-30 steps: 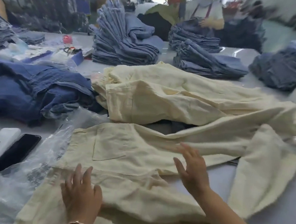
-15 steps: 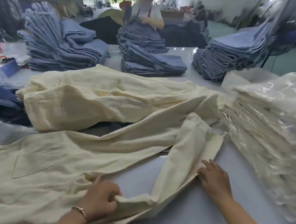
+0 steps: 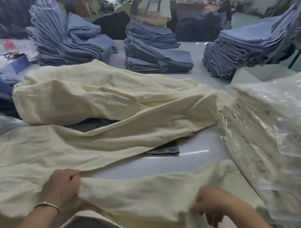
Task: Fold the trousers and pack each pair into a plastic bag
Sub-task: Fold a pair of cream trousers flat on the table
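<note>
Presently on the counter (image 3: 198, 143): two pairs of cream trousers. One pair (image 3: 52, 152) lies spread across the lower half of the frame, its near leg lifted between the hands. The second cream pair (image 3: 95, 97) lies bunched mid-frame behind it.

Hands, two. The left hand (image 3: 60, 186), bracelet (image 3: 47, 204) at the wrist, grips a bunched fold of the near leg, fingers curled over the cloth. The right hand (image 3: 208, 205) is motion-blurred; its fingers curl down over the leg's edge, and the exact grip is hard to make out.

Bagged cream trousers (image 3: 277, 138): one stack at right, count not readable through the glossy plastic, cut off by the frame edge.

Folded blue garments (image 3: 157, 57): three stacks along the upper frame.

A dark cloth (image 3: 166, 149) shows partly from under the far leg.

No legible writing or labels.
</note>
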A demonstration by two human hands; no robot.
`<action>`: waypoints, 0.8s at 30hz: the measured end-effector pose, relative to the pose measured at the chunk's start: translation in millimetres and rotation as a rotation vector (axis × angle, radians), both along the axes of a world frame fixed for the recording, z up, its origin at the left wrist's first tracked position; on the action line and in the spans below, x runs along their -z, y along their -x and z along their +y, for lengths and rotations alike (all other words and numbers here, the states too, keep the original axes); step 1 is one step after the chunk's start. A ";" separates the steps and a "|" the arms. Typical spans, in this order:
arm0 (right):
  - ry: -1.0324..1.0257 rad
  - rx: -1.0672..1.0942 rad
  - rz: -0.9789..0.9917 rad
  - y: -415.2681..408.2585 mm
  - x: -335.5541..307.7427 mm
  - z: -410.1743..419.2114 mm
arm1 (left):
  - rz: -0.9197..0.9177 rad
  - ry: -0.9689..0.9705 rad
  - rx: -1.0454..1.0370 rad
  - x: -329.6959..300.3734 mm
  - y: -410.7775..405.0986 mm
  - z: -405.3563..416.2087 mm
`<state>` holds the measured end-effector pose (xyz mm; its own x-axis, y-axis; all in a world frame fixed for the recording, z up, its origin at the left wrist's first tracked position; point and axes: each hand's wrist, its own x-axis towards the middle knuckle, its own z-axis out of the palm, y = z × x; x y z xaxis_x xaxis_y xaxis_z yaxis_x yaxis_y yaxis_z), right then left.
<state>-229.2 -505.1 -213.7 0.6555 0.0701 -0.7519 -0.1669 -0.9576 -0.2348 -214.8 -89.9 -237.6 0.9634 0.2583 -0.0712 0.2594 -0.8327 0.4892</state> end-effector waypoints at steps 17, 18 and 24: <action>0.007 -0.131 -0.481 -78.6 -25.3 -46.6 | 0.429 -0.270 0.282 -4.6 -15.9 26.7; -0.060 -0.061 -0.555 -84.5 -38.1 -52.9 | 0.384 -0.236 0.278 -5.5 -14.9 30.8; 0.313 0.021 -1.081 -119.5 -42.5 -29.4 | -0.212 -0.174 -0.125 3.2 -10.2 37.4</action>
